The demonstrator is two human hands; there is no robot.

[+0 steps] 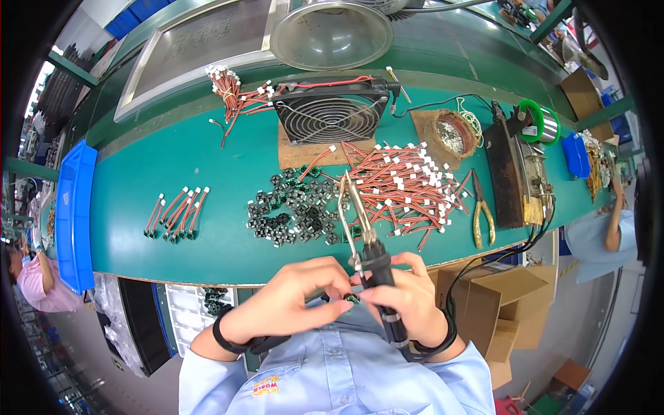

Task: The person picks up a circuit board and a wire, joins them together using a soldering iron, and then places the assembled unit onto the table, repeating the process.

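My left hand point(294, 297) is closed, pinching a small green-and-black circuit board part point(351, 299) at the near edge of the bench. My right hand point(415, 304) grips a black soldering iron point(377, 266) with a thin metal guide alongside its barrel. The iron's tip points away from me, over the space between two heaps. To its left lies a pile of small black-and-green components point(290, 207). On its right spreads a heap of red-and-black wires with white connectors point(404, 183). My fingertips partly cover the part.
A black fan point(332, 114) stands behind the heaps. Pliers point(482, 214), a solder-scrap bowl point(453, 135), a solder spool point(543, 123) and a dark soldering unit point(505, 173) are at right. Several wired pieces point(178, 214) and a blue tray point(75, 214) are at left. Co-workers sit on both sides.
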